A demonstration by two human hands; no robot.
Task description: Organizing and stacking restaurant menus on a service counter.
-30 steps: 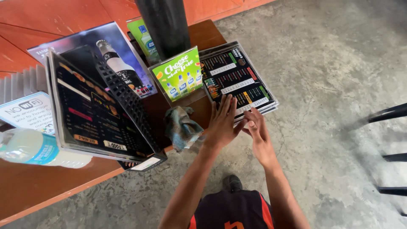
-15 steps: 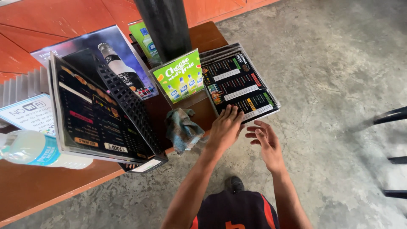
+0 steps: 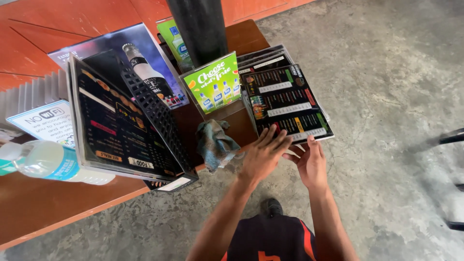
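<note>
At menu stack (image 3: 285, 104), hands (image 3: 263, 154) seemingly regrouped.

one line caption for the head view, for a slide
Left hand and right hand reach the near edge of a stack of black laminated menus beside a crumpled grey-green cloth.
</note>
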